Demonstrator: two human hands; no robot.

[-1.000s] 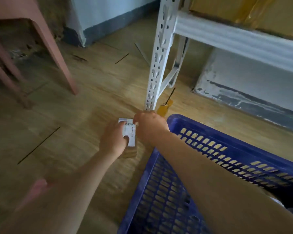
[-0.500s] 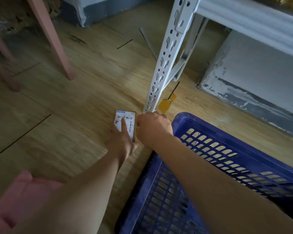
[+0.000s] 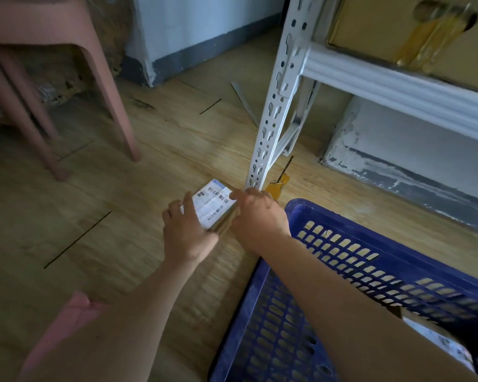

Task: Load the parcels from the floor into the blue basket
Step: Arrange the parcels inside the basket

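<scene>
One labelled parcel [image 3: 436,346] lies inside your blue basket [image 3: 342,260], partly behind your forearm. Just beyond the basket's far left corner, your left grip [image 3: 188,232] and right grip [image 3: 255,216] clasp a second parcel [image 3: 214,206]. Its label is now turned askew, and its underside is hidden.

Hidden, cropped or too fine for me to read
My left hand [image 3: 188,232] and right hand [image 3: 255,216] hide the sides of the parcel [image 3: 214,206]; its label print is illegible; the blue basket [image 3: 342,244] runs off bottom and right.
</scene>
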